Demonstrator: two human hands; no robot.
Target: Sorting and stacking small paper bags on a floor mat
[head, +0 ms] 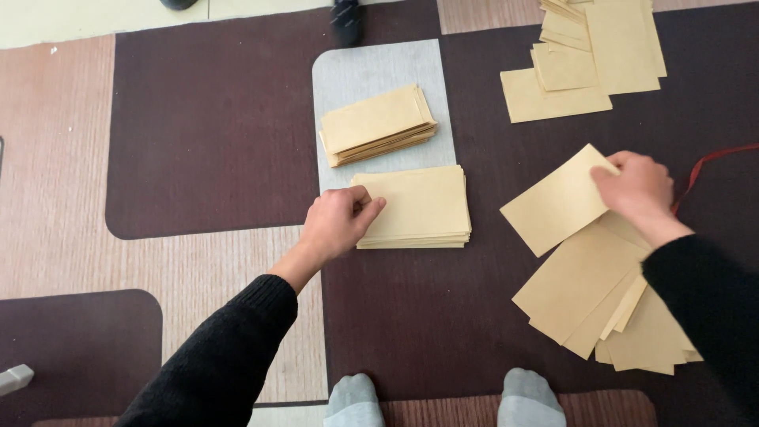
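My left hand (338,221) rests with curled fingers on the left edge of a neat stack of tan paper envelopes (419,207) lying on the floor. A second, slightly skewed stack (376,124) sits just beyond it on a grey mat (371,67). My right hand (639,188) pinches the upper right corner of a single tan envelope (557,202), which lies at the top of a loose spread of envelopes (601,304) to the right. Both arms wear black sleeves.
More loose tan envelopes (581,55) lie at the far right. A red cord (711,162) runs by my right hand. My feet in grey socks (447,399) are at the bottom. A dark object (346,20) stands beyond the mat. The floor has brown and wood-pattern patches.
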